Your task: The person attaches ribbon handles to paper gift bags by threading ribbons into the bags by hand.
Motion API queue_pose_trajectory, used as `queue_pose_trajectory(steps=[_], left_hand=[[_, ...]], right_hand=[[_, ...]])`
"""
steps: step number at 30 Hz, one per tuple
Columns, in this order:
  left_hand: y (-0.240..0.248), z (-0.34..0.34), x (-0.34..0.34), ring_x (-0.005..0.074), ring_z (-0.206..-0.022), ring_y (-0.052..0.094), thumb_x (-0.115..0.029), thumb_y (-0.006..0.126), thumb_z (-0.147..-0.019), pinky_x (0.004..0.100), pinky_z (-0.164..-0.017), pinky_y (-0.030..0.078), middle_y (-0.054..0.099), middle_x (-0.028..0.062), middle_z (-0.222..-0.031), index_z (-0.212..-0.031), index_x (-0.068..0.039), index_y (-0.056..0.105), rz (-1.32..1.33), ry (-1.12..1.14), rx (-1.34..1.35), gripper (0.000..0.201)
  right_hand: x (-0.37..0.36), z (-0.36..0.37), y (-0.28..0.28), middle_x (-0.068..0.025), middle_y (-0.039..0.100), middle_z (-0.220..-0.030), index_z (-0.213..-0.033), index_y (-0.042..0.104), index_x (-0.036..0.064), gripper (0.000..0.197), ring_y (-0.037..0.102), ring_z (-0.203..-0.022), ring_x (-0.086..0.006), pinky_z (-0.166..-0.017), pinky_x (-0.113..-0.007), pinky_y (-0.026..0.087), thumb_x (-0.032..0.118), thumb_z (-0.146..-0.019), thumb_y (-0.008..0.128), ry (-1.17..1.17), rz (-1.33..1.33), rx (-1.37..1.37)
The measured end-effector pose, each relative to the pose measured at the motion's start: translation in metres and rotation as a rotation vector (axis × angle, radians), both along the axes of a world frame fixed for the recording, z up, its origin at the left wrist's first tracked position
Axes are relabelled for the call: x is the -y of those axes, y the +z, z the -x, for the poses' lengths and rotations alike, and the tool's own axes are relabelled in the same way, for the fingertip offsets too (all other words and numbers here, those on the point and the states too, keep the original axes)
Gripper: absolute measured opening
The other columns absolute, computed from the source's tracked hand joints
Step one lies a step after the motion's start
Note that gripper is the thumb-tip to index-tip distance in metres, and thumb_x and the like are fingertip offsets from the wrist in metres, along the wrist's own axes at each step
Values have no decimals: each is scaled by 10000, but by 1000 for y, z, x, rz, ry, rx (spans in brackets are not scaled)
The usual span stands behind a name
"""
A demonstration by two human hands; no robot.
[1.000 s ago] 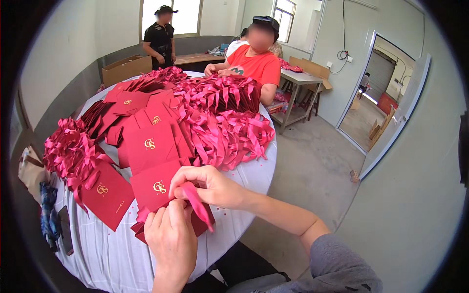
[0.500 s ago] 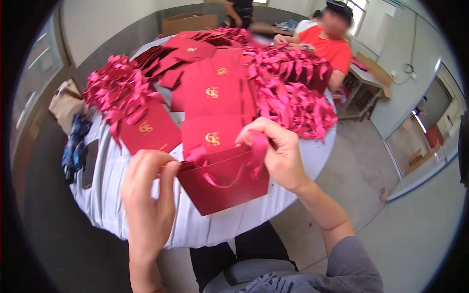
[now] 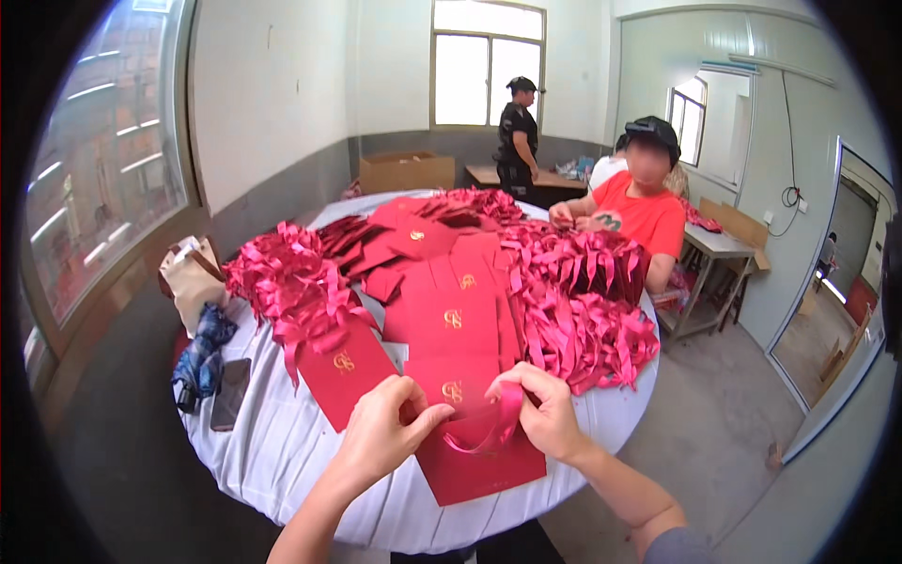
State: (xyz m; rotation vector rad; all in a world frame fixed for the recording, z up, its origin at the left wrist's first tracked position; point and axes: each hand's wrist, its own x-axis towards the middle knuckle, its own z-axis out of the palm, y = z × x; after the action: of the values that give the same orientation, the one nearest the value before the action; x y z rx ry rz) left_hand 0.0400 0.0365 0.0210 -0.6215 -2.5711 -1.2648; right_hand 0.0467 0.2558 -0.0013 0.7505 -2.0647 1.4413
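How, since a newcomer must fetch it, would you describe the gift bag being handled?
Find the white-draped round table, then look to its near edge. There is the red paper gift bag; unlike the neighbouring bags, it has its pink ribbon handle held in the right hand.

The left forearm (image 3: 315, 522) rose from the lower edge, bare and slanting rightward to the left hand (image 3: 390, 423), whose fingers curled and whose thumb stretched toward the right; whether the tips met could not be told. The right forearm (image 3: 625, 487), also bare, slanted leftward from its bent elbow to the right hand (image 3: 540, 409), its thumb and forefinger pinched together. The two hands stood apart, roughly level.
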Motion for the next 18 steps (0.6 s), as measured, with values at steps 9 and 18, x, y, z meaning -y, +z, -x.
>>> queue_pose_trajectory(steps=[9, 18], left_hand=[[42, 9, 16, 262, -919, 615, 189, 479, -749, 326, -800, 517, 551, 146, -1171, -1057, -81, 700, 142, -458, -53, 465], [42, 17, 18, 278, -853, 650, 104, 600, -678, 368, -776, 511, 688, 106, -997, -926, -45, 704, 341, -547, -258, 307]], right_hand=[[-1, 11, 4, -133, 606, -835, -940, 611, -31, 158, 621, -791, -239, -712, -305, 476, -94, -844, 503, 28, 40, -78], [-1, 10, -4, -93, 599, -814, -928, 617, -16, 103, 611, -766, -191, -685, -283, 467, -63, -876, 543, 32, 56, -87]])
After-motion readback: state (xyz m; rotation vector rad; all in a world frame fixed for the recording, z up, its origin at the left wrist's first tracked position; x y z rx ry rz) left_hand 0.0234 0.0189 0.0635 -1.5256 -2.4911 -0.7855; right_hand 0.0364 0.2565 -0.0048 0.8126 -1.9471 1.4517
